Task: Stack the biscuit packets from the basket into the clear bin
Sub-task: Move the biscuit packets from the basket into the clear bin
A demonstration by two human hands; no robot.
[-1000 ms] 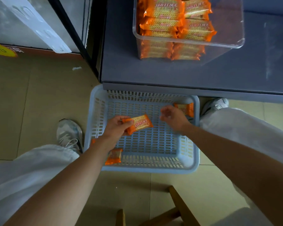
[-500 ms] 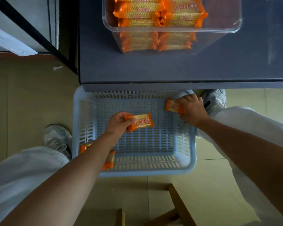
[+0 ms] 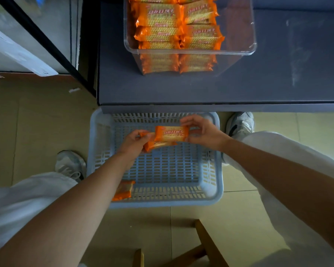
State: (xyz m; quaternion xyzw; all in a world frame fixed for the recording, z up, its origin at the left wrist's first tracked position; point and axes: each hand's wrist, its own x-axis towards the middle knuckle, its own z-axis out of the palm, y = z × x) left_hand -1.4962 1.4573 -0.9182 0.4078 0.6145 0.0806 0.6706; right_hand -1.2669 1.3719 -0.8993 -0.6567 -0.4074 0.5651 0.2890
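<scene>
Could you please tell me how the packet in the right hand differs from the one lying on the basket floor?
The held packet is pinched by the right hand above the basket; the loose packet lies untouched on its floor. The held packet runs level across the view, while the loose packet slants. Both are orange biscuit packets.

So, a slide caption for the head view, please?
Left hand holds the lower packet, right hand the upper packet, over the basket; clear bin beyond.
</scene>
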